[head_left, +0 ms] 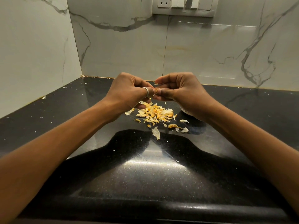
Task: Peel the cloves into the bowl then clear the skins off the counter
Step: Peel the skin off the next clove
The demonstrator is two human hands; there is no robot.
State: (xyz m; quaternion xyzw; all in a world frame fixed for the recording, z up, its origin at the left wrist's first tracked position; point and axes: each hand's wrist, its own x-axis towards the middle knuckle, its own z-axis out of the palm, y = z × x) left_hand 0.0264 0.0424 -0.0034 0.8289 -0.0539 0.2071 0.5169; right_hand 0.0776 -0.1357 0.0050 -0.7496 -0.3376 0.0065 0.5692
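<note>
Head view shows both hands meeting above the black bench [64, 118], in front of the marble wall [129, 46]. The left hand [129, 91] (a silver ring [146, 91] on one finger) and the right hand [179, 89] each have the grip closed on one small clove [156, 91], which the fingertips mostly cover. Under them the skins [153, 114] lie in a yellowish heap on the bench, with some pieces scattered nearer. The bowl [186, 111] stands just behind the right wrist, which hides nearly all of it. High on the wall is a socket plate [163, 3].
</note>
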